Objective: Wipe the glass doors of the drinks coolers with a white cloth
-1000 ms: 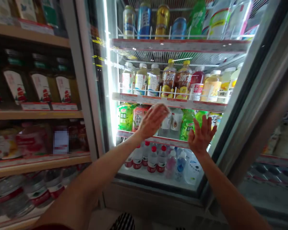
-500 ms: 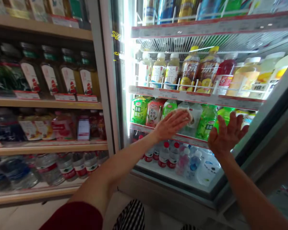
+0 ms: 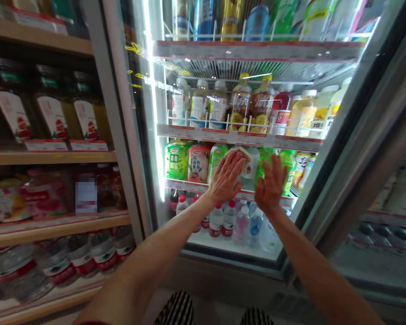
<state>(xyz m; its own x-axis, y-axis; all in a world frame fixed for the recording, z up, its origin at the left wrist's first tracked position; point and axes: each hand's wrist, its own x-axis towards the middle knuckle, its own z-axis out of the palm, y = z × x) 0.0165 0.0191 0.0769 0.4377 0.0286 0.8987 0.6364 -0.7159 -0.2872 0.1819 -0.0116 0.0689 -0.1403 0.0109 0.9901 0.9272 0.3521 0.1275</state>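
My left hand lies flat with its fingers stretched upward, pressing a pale pinkish cloth against the glass door of a lit drinks cooler. The cloth's edge shows past the fingertips; the rest is under the hand. To its right, my right hand is raised at the glass, fingers up and slightly apart, with nothing in it. Whether its palm touches the pane I cannot tell. Behind the glass, near both hands, stand a red-labelled tea bottle and a green-labelled bottle.
Bottles and cans fill the cooler's wire-fronted shelves. A grey door frame runs down the right side. On the left, wooden shelves hold juice and water bottles. Checked fabric shows at the bottom.
The view has swung right, so the cooler sits further left. My left hand has turned more upright with the cloth. My right hand has come closer to the left hand.
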